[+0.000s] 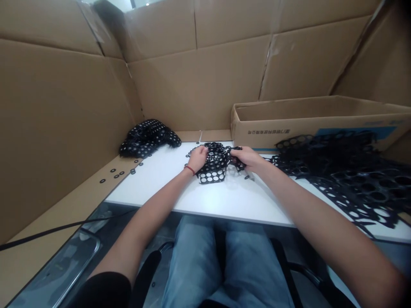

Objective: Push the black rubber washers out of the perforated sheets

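"Head view: what is shown, from the largest thing down?"

"Cardboard walls (pixel 208 85) are seen around a white counter (pixel 144 192). At the right, an open box (pixel 257 133) is set toward the back, and a tangled heap of black perforated sheets (pixel 362 175) is spread in front of it. At the far left corner, a dark dotted bundle (pixel 149 137) is seen."

"And the piece being handled?"

"A crumpled perforated sheet (pixel 216 161) is held over the middle of the counter, its near flap hanging fairly flat."

"How are the hands placed?"

"Both are closed in a narrow pinch. The sheet's left side is gripped by the left hand (pixel 198 159), and a bunched part at its right by the right hand (pixel 248 156). Whether that part is joined to the rest cannot be told."

"How is it likely to handle?"

"It is judged light and floppy, given the thin webs between the holes. Single strands could be torn or snagged, so it is better taken by the edge, with several webs gathered together. Slipperiness cannot be judged."

"And the smallest things?"

"Loose black rings (pixel 113 170) are scattered near the counter's left edge; they are probably light and best taken by the rim."
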Tool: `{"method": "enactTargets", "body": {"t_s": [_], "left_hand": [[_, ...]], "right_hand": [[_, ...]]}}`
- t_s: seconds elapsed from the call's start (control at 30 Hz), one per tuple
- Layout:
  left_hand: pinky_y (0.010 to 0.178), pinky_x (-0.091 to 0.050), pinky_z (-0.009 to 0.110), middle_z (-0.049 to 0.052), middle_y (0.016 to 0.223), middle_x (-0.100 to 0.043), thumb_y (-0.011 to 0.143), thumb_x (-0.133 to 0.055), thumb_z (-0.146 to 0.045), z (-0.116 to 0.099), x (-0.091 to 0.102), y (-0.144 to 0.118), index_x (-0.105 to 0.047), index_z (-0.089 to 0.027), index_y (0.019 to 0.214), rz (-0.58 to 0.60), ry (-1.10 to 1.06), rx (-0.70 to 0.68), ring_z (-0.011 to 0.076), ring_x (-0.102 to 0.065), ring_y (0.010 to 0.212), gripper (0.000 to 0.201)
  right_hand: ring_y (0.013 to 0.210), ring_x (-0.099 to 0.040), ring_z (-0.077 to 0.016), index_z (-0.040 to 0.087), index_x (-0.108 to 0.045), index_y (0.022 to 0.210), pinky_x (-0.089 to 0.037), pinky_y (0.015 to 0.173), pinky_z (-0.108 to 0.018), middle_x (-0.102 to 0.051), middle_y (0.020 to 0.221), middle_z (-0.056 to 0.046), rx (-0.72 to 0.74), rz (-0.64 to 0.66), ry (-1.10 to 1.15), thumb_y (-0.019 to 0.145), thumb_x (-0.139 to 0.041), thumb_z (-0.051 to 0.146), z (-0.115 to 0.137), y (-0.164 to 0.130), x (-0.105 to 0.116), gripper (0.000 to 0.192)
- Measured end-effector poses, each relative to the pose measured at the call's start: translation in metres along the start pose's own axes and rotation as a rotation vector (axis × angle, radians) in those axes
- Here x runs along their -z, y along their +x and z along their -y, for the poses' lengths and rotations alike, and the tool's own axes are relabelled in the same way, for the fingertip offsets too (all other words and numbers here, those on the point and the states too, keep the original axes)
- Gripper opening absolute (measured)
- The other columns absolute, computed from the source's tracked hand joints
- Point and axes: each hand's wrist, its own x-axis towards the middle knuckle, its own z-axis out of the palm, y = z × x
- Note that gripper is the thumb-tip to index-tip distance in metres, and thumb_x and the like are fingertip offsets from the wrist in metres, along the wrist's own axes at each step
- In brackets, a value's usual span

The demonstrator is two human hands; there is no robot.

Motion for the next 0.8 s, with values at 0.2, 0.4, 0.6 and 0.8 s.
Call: {"method": "enactTargets", "body": {"t_s": [0.2,0.4,0.6,0.8], "left_hand": [[0.087,-0.048,0.041,0.009,0.108,-0.062,0.089,-0.051,-0.034,0.005,0.004,0.002,-0.061,-0.015,0.104,-0.028,0.205,0.016,0.0206,-0.059,0.097,0.027],[0.084,-0.044,0.038,0.010,0.086,-0.071,0.081,-0.054,-0.030,-0.008,-0.004,-0.004,-0.071,-0.020,0.085,-0.011,0.289,-0.089,0.0278,-0.062,0.089,0.020],[0.079,-0.043,0.033,0.007,0.090,-0.072,0.084,-0.048,-0.036,-0.026,-0.009,-0.013,-0.070,-0.020,0.088,-0.002,0.208,-0.172,0.0238,-0.062,0.087,0.027],[0.068,-0.043,0.031,0.006,0.071,-0.069,0.078,-0.056,-0.048,-0.028,-0.017,-0.015,-0.068,-0.019,0.073,0.039,0.063,-0.171,0.0222,-0.061,0.071,0.032]], "right_hand": [[0.075,-0.062,-0.0182,0.008,-0.065,0.090,-0.049,0.063,-0.028,-0.066,0.086,-0.008,0.010,-0.089,-0.211,0.077,-0.068,0.032,-0.005,0.002,0.012,0.027],[0.082,-0.062,-0.0200,0.010,-0.064,0.093,-0.050,0.069,-0.031,-0.065,0.091,-0.006,0.020,-0.111,-0.386,0.076,-0.069,0.029,-0.002,0.000,0.011,0.027],[0.097,-0.059,-0.0208,0.014,-0.055,0.115,-0.051,0.080,-0.040,-0.058,0.114,-0.008,0.025,-0.063,-0.365,0.089,-0.054,0.033,0.001,-0.005,0.009,0.032],[0.062,-0.056,-0.0114,0.013,-0.061,0.080,-0.044,0.057,-0.021,-0.060,0.066,0.003,0.119,-0.083,-0.140,0.068,-0.069,0.015,0.006,-0.011,0.002,0.015]]}}
